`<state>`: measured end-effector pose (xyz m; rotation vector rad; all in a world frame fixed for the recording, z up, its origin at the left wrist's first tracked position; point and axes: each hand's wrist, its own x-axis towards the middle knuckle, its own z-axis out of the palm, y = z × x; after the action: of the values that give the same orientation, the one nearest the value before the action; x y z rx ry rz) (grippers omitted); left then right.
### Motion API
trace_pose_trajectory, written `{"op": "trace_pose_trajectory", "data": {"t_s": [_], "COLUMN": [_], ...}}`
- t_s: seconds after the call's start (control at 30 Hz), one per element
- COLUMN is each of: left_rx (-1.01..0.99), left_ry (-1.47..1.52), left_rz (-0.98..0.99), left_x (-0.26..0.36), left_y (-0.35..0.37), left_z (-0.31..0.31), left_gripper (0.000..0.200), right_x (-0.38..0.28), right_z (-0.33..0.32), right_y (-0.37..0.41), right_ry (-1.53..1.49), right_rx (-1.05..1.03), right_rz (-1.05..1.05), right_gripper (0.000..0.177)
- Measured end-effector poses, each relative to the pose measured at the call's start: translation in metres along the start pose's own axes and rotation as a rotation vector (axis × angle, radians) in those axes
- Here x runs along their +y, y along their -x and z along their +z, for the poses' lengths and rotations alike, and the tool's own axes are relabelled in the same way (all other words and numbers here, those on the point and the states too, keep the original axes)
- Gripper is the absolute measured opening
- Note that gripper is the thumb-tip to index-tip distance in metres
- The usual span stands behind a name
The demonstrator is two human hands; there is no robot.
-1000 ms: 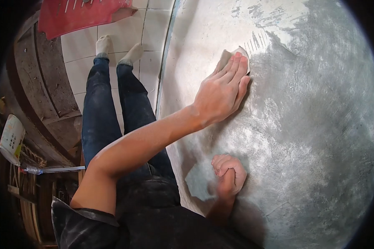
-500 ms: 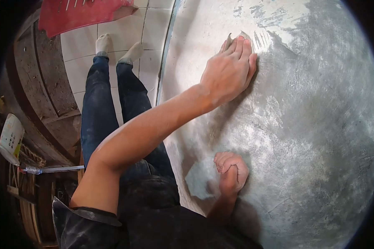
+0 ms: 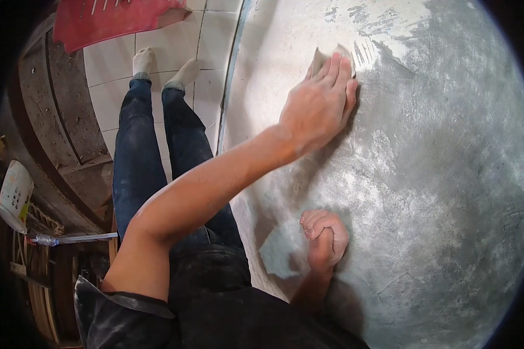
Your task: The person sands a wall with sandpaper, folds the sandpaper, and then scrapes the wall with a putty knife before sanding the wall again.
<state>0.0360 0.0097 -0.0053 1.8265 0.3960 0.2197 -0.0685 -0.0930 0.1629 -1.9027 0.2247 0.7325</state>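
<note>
"Two hands in the head view. What is each one doing?"

"My left hand [image 3: 317, 107] lies flat, fingers together, pressing a tan sheet [image 3: 321, 56] against the big grey surface [image 3: 436, 192]. The sheet sits near the top, right where the pale patch [image 3: 279, 41] meets the darker grey, with short scratch marks [image 3: 364, 53] just beside it. My right hand [image 3: 326, 238] is curled into a fist and rests on the surface lower down, well apart from the left. I cannot tell whether anything is inside it."

"Which step would you call this?"

"Rubbing the surface down, I judge, at the border of the two tones. A lot of dark grey remains to the right."

"What does the next stroke ask for?"

"Even pressure through the flat fingers so the sheet does not slip out from under them. The fist should stay planted as a brace, because my arm is stretched long."

"Anything around, or in the way?"

"Nothing lies on the surface between my hands. My legs in dark jeans [image 3: 140, 163] and my socked feet [image 3: 142, 58] stand on the tiled floor [image 3: 102, 93], close to the rim. A red plastic thing [image 3: 116, 20] sits beyond my feet. A wooden frame [image 3: 64, 128], a white object [image 3: 14, 195] and a bottle [image 3: 46, 239] are off to the left, well clear."
</note>
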Motion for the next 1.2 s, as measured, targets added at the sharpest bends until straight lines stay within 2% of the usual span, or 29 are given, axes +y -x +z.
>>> {"op": "trace_pose_trajectory", "data": {"t_s": [0.13,0.23,0.37,0.47,0.57,0.67,0.77,0.87,1.0,1.1,1.2], "left_rx": [-0.026,-0.086,0.027,-0.041,-0.058,-0.215,-0.063,0.005,-0.001,-0.048,-0.013], "left_ry": [-0.059,-0.014,-0.082,-0.081,-0.063,0.024,-0.027,-0.039,-0.050,-0.094,-0.116], "left_rz": [0.046,-0.055,0.028,0.006,-0.011,-0.093,-0.053,0.044,0.025,-0.010,0.081], "left_x": [0.014,-0.001,-0.009,0.009,-0.003,-0.006,-0.002,0.009,-0.009,0.001,0.017], "left_y": [0.022,-0.007,-0.006,0.014,-0.002,-0.019,-0.004,0.005,-0.021,-0.016,0.000], "left_z": [-0.008,0.000,0.003,-0.006,-0.002,-0.012,-0.002,-0.004,0.002,-0.002,-0.010], "left_gripper": [0.046,0.046,0.046,0.046,0.046,0.048,0.047,0.045,0.042,0.042,0.043], "right_x": [0.001,0.002,0.002,0.001,0.002,0.002,-0.001,0.001,0.000,0.001,0.003], "right_z": [0.000,0.000,0.000,-0.001,-0.002,-0.001,0.001,0.000,0.000,0.001,0.001], "right_y": [-0.003,-0.004,-0.004,-0.004,-0.003,-0.003,-0.004,-0.003,-0.002,-0.002,-0.006], "right_ry": [-0.003,-0.007,0.019,0.000,0.008,-0.002,0.001,0.013,-0.013,-0.002,0.014], "right_rx": [0.002,-0.007,0.002,-0.010,-0.017,-0.016,-0.002,-0.012,-0.011,-0.004,-0.006], "right_rz": [-0.014,-0.004,-0.006,-0.008,0.007,0.005,0.014,0.000,0.027,0.004,-0.021], "right_gripper": [0.023,0.023,0.023,0.023,0.024,0.024,0.025,0.024,0.024,0.024,0.024]}}
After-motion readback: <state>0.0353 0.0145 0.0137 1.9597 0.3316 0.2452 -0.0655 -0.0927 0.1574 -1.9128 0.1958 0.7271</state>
